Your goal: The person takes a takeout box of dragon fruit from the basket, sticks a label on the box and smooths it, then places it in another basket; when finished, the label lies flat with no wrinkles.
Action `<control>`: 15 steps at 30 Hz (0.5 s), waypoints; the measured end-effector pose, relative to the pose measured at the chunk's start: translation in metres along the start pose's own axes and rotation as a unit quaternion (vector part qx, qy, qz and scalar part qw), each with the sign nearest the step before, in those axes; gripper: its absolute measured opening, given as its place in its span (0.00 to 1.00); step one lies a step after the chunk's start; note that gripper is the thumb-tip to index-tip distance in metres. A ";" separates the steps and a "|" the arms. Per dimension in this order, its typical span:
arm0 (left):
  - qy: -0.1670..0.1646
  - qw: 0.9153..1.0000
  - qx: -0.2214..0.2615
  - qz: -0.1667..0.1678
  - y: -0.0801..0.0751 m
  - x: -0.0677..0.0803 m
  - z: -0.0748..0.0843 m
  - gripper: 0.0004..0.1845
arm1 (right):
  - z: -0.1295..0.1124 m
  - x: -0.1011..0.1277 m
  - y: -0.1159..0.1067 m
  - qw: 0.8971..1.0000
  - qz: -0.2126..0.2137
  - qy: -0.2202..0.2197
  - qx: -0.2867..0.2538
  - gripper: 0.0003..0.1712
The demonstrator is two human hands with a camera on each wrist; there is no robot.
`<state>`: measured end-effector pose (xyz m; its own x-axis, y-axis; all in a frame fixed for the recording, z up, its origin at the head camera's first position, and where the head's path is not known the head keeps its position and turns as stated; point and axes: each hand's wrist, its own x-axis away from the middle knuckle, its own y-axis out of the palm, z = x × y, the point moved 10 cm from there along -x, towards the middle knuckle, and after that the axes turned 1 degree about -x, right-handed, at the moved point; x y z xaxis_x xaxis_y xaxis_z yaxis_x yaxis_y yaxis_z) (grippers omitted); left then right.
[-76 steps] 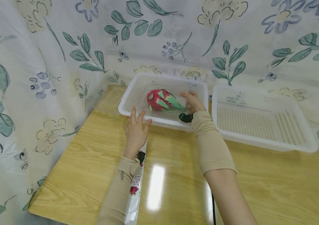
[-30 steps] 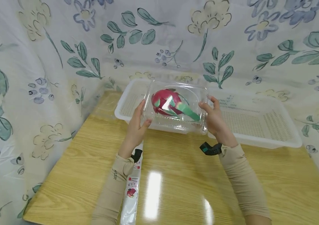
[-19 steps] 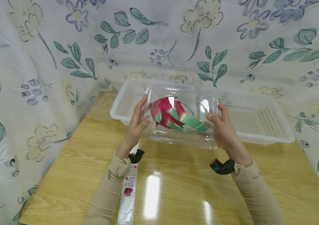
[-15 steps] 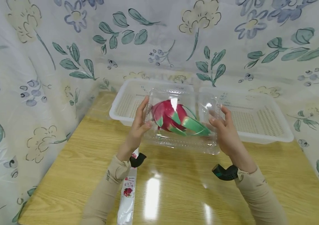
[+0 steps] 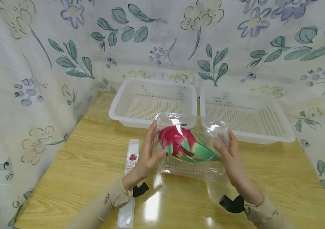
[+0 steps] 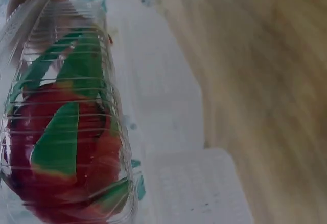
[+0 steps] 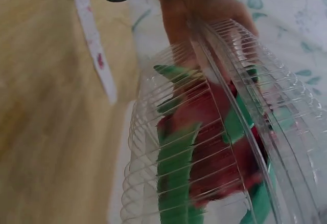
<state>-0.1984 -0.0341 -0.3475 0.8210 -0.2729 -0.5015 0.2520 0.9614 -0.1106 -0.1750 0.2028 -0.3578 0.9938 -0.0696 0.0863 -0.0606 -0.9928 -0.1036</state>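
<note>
A clear plastic clamshell box [image 5: 190, 170] with a lidded, ribbed shape is held up over the table in front of the baskets. Inside lies a red dragon fruit [image 5: 178, 140] with green scales, its green tips pointing right. My left hand [image 5: 143, 160] grips the box's left end, thumb on the near side. At the opposite end my right hand [image 5: 232, 163] holds it the same way. The right wrist view shows the box's ribbed wall [image 7: 153, 157] with the fruit pressed behind it; in the left wrist view the fruit [image 6: 56, 147] fills the box's end.
Two white perforated baskets stand along the back: the left basket [image 5: 151, 122] and the right basket [image 5: 265, 138]. A strip of dragon-fruit labels [image 5: 133, 151] lies on the wooden table [image 5: 88, 178] beside my left wrist. Clear plastic [image 5: 100, 103] sits at the back left, before a flowered curtain [image 5: 162, 38].
The box with the dragon fruit has come up out of the left basket and toward me. My right hand has moved to its right end, and both hands now grip it.
</note>
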 end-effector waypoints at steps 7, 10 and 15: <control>-0.077 0.996 -0.038 0.019 0.003 0.031 -0.024 0.45 | 0.034 0.006 0.004 0.999 -0.004 0.043 0.024 0.39; -0.100 0.994 -0.042 0.017 0.005 0.038 -0.030 0.45 | 0.045 0.008 0.004 0.997 0.003 0.070 0.027 0.40; -0.114 0.992 -0.051 0.007 0.007 0.044 -0.037 0.44 | 0.060 0.010 0.002 0.995 0.027 0.090 0.018 0.41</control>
<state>-0.1797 -0.0381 -0.4017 0.9217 -0.2493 -0.2971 0.1965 0.9606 -0.1966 -0.1591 0.2064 -0.4165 0.9561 -0.1424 0.2563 -0.1069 -0.9833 -0.1476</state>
